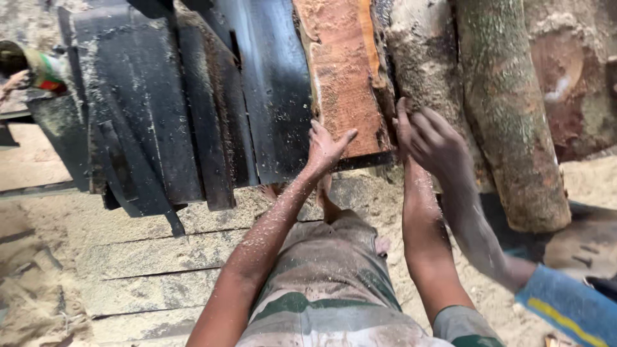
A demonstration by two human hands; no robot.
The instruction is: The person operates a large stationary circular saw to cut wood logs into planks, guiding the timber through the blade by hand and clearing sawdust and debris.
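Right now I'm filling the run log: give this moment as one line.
left hand: flat on reddish slab | right hand: at slab's edge | another person's hand: beside | barked log: right

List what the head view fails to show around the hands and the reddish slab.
- Slab: its far end is cut off by the top edge.
- Left hand: palm pressed to the slab, so its grip is hidden.
- Right hand: fingertips lie behind a co-worker's hand, which is motion-blurred.
- Log: top is out of frame.
- Black machine: its working parts are under panels and sawdust.
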